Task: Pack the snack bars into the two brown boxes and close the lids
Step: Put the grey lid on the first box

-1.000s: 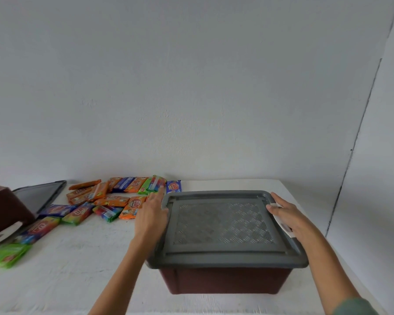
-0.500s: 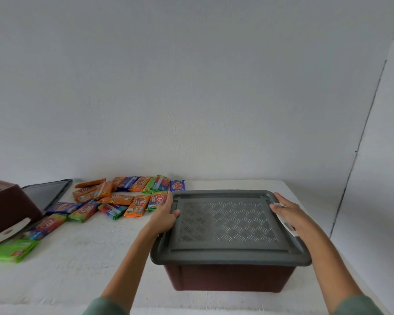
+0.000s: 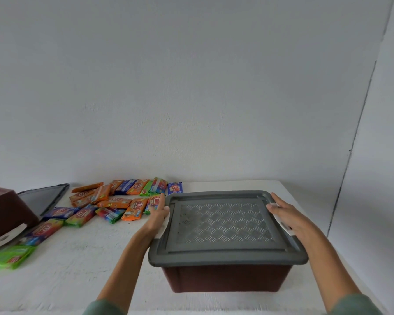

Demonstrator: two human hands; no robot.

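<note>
While both hands sit on the closed box, the rest is pretty plain: a white table [image 3: 77, 269] with a slightly rough top, pushed up against a bare pale wall [image 3: 191, 87], with a corner seam running down beyond the right hand.

The brown box [image 3: 225, 278] is between the hands with its grey lid [image 3: 223, 223] down flat on it. The left hand [image 3: 157, 214] lies against the lid's left edge, fingers straight and pointing away. The right hand [image 3: 287, 214] rests on the right edge over a white latch [image 3: 282, 226], fingers also stretched out. Neither one is curled round anything, they're just pressing.

Out past the left hand's fingertips there's a loose spread of snack bars [image 3: 123, 201], mostly orange, and a blue bar [image 3: 175, 188] just beyond the lid's far left corner. Further left is the second brown box [image 3: 7, 212] with its dark lid [image 3: 43, 196] lying beside it, and a green pack [image 3: 7, 258] near the table's front.

Compared with half a second ago, the left thumb is no longer hooked over the rim; the hand has slipped to the side. The right hand hasn't budged.
</note>
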